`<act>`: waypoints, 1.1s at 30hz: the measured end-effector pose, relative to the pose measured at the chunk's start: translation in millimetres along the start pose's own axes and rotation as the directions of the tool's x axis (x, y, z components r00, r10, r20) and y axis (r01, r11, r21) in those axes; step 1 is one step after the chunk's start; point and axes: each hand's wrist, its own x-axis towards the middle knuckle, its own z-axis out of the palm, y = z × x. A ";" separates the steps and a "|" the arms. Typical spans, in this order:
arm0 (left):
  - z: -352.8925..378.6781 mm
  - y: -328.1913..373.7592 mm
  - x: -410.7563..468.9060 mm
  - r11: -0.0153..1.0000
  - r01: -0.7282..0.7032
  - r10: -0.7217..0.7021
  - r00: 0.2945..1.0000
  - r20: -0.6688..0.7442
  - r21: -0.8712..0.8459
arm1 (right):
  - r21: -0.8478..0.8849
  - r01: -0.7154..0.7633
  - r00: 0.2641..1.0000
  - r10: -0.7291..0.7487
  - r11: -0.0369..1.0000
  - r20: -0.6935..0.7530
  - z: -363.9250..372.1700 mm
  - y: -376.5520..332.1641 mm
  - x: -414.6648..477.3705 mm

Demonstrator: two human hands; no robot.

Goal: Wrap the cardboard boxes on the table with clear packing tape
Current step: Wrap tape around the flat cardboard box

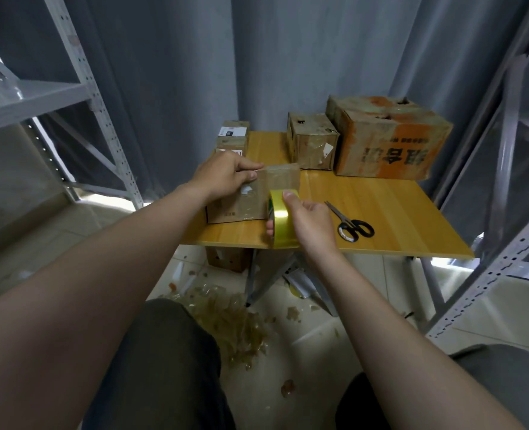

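Holding the small box (pixel 235 206) at the near left of the table (pixel 387 209), my left hand (pixel 226 178) clamped its top edge. My right hand (pixel 311 223) gripped the tape roll (pixel 283 220) just beside it. I judged it best to keep the strip taut and press it flat before rounding the corner.

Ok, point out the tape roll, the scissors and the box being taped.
tape roll (pixel 283 218), head view, yellow outer band.
scissors (pixel 354 226), head view, black handles.
box being taped (pixel 229 209), head view, near side face.
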 end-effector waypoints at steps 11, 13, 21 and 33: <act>14.6 0.9 -8.4 0.996 -0.019 0.029 0.993 -0.112 0.082 | -0.027 0.064 0.996 -0.062 0.998 0.069 -3.3 2.1 -14.0; 19.5 3.8 -15.1 0.975 -0.037 0.053 0.996 -0.067 0.221 | -0.068 0.064 0.997 -0.061 0.996 0.050 0.6 -4.4 -9.0; 34.7 -4.1 -25.9 0.888 -0.037 -0.061 0.979 0.197 0.459 | -0.213 0.095 0.994 -0.083 0.972 0.065 -0.5 -27.5 3.8; 29.6 -3.1 -16.1 0.899 -0.029 -0.101 0.957 0.271 0.436 | -0.098 0.015 1.000 -0.015 0.995 -0.005 4.4 5.3 -19.8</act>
